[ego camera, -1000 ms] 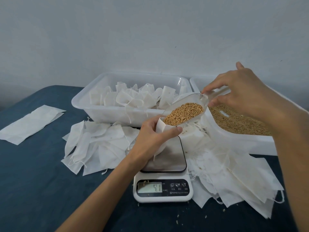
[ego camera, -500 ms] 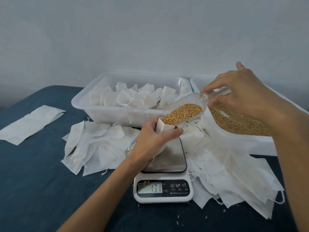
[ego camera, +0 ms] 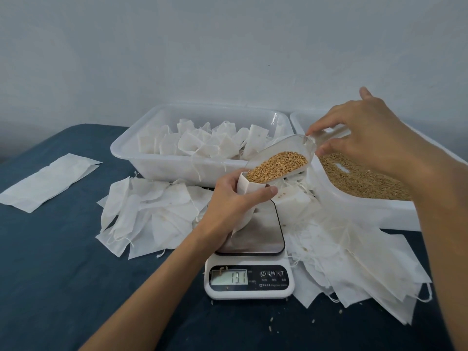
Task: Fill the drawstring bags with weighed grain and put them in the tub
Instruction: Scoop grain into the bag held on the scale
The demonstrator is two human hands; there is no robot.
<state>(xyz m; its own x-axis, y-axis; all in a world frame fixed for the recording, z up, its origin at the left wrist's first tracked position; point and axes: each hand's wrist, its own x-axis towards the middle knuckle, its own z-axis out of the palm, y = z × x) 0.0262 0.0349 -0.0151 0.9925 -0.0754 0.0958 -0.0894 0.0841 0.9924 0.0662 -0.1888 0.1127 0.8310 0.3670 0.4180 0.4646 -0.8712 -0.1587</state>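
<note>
The tub (ego camera: pixel 126 150) at rear holds filled bags. The scale (ego camera: pixel 249 279) reads 13.1. On its platform, the left hand (ego camera: pixel 228 206) grips the open drawstring bag (ego camera: pixel 247 188). The right hand (ego camera: pixel 367 138) pinches the scoop (ego camera: pixel 281 158) handle, the scoop's lip resting at the bag's mouth. Tilt gradually, keeping the grain (ego camera: pixel 276 165) centred over the opening.

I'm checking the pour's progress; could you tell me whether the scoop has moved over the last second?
No. The scoop sits where it did against the tub rim behind it, its lip over the bag; only the scale reading rose.
</note>
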